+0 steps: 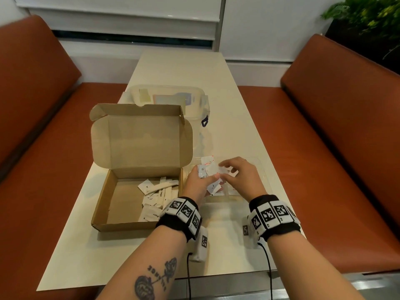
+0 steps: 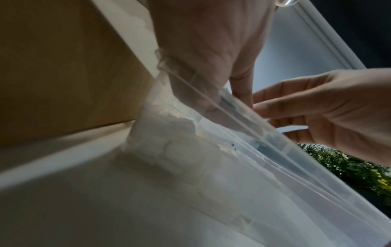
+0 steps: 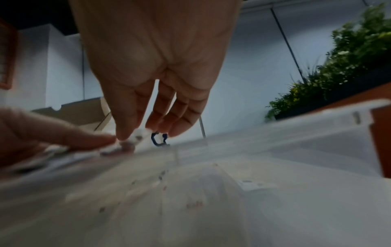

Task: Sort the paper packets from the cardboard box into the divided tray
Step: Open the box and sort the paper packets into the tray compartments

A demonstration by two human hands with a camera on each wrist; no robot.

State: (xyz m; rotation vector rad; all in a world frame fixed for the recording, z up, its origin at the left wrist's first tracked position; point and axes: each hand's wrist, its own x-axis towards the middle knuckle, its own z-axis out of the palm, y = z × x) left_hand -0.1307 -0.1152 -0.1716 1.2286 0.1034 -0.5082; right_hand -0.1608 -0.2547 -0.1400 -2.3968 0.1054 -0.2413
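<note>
The open cardboard box (image 1: 104, 204) sits at the left of the table with several white paper packets (image 1: 158, 191) in its right half. Right of it stands the clear divided tray (image 1: 262, 169), with a few packets (image 1: 216, 190) lying in its near-left compartment. My left hand (image 1: 205, 176) holds a small bunch of white packets (image 1: 205, 167) above the tray's left side. My right hand (image 1: 225, 168) pinches one packet (image 1: 220, 169) of that bunch. In the right wrist view its fingertips (image 3: 122, 136) press on the white packet (image 3: 138, 133). The tray's wall (image 2: 275, 167) blurs my left fingers.
A clear lidded plastic container (image 1: 194, 92) stands behind the box's raised lid (image 1: 140, 137). Brown benches (image 1: 346, 137) flank the narrow cream table (image 1: 184, 68). A plant (image 1: 368, 16) is at the far right. Wrist cables hang over the near table edge.
</note>
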